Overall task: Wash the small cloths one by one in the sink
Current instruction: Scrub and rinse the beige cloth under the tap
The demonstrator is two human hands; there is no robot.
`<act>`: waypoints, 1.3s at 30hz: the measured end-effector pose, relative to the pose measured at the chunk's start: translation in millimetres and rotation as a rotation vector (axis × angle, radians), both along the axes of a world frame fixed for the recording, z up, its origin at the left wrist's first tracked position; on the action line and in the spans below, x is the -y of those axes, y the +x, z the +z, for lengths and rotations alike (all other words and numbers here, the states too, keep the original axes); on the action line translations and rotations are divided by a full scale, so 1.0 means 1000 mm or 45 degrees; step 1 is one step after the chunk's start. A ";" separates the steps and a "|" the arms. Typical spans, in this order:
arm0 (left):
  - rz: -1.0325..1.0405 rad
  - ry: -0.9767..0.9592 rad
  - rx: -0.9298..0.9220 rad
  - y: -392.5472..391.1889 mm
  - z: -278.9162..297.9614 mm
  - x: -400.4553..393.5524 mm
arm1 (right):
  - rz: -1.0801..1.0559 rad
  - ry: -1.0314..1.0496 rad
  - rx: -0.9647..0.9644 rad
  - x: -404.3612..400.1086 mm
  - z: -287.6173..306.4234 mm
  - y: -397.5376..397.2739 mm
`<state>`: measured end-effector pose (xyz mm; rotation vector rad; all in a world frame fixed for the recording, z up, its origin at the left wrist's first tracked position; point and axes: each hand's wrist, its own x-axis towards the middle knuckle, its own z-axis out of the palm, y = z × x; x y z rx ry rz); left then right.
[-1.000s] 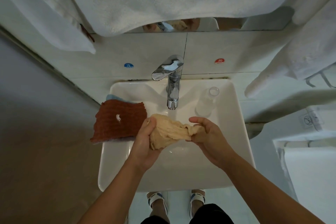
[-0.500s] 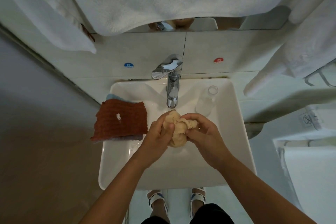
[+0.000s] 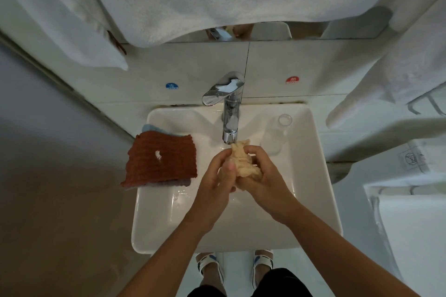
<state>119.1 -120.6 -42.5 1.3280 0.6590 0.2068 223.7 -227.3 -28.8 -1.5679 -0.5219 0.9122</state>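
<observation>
Wringing 1 beige cloth [image 3: 243, 161], 2 hands

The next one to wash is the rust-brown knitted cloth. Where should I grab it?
Pinch the rust-brown knitted cloth at its near-right corner, reaching from the basin side: it lies flat on top of the stack, on the white sink rim.
</observation>
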 end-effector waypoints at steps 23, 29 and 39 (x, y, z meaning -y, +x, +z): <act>0.196 -0.085 -0.304 0.005 -0.013 0.001 | -0.335 -0.099 -0.121 0.007 -0.018 -0.013; 0.131 -0.348 -0.187 0.011 -0.001 -0.002 | -0.324 0.058 -0.146 -0.004 -0.016 -0.007; 0.447 -0.213 -0.194 0.019 -0.001 -0.009 | -0.381 0.108 0.035 -0.020 -0.013 -0.028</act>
